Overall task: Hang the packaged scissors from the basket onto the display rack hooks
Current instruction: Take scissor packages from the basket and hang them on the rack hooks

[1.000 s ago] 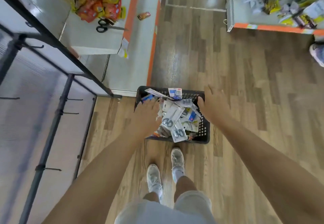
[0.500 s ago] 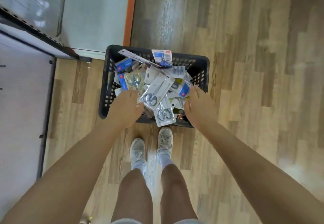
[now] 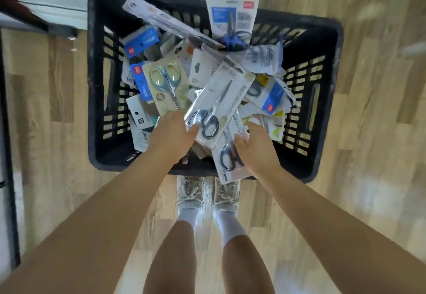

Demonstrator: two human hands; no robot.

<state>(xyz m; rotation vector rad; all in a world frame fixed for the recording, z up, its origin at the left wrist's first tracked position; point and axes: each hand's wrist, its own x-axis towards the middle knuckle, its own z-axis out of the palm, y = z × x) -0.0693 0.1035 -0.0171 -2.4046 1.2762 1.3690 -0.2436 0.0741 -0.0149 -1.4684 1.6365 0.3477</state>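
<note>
Down on the wood floor (image 3: pixel 368 132) sits the black basket (image 3: pixel 327 100), heaped with packaged scissors, and both hands are over its near edge. Left hand (image 3: pixel 171 134) is at the pile's near-left side, its thumb touching the corner of a clear pack (image 3: pixel 219 100) of dark-handled scissors lying diagonally on top; its fingers are tucked down among the packs, so whether they grip anything cannot be told. Right hand (image 3: pixel 258 146) is just beside it, thumb pressed on a second pack (image 3: pixel 227 162) that hangs over the basket's near rim, fingers curling around its right edge. A beige card (image 3: pixel 166 84) with pale-handled scissors lies just beyond the left hand. At the far edge a blue pack (image 3: pixel 230 17) stands upright. The person's shoes (image 3: pixel 207 190) are against the basket's near wall.
</note>
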